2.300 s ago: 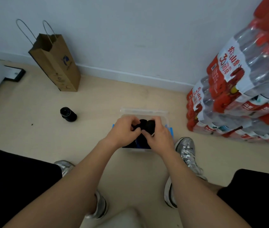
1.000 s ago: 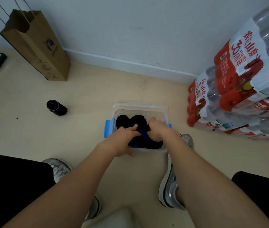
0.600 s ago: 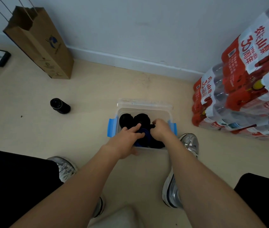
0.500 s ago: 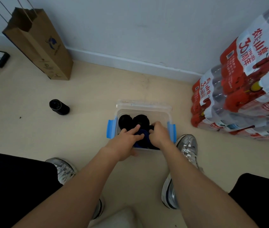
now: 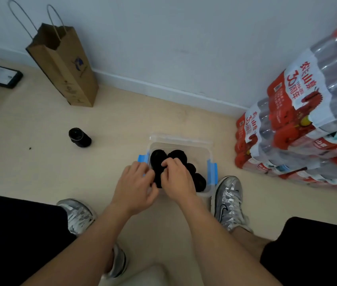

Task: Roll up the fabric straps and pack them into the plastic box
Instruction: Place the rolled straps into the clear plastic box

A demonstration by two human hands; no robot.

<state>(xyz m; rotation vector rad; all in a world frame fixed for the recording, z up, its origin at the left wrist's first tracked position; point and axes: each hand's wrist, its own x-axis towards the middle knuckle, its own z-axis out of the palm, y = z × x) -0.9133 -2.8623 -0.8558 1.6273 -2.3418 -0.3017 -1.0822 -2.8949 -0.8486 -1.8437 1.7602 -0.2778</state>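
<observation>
A: Hands first. State?
B: Left hand (image 5: 135, 187) and right hand (image 5: 177, 179) close together, both narrow, fingers curled onto one black roll (image 5: 157, 178) wedged between them. The left takes its side, the right bends over the top. Thumbs hidden, so firm pinch or plain push-down, can't tell.
A: Where's that roll?
B: Inside the plastic box (image 5: 199, 150), near-left corner, right under the fingertips. Looks seated low, not lifted.
A: Other straps?
B: More rolled straps (image 5: 177, 154) in the box: two just beyond the fingertips, two more just right of the right hand. All dark, packed touching. Blue clips (image 5: 213, 172) hang open on both sides of the box, and its top is open.
A: Step?
B: Packing, I'd say: tucking this roll into its gap. The rolling for this one reads as done.
A: Next move?
B: Probably release without letting the roll spring loose, then fetch whatever's left. A dark cylinder (image 5: 80, 137) lies on the floor well left of the left hand. It could be another strap roll, too small to be sure. Getting it means a wide left reach. The box's far-right part shows bare space, so there's room.
A: Surroundings, quick.
B: Right shoe (image 5: 228, 201) just beside the box, right of the right wrist. Left shoe (image 5: 77, 215) near the left forearm. Paper bag (image 5: 64, 65) far beyond and left, against the wall. Bottle packs (image 5: 297, 131) stacked well right.
</observation>
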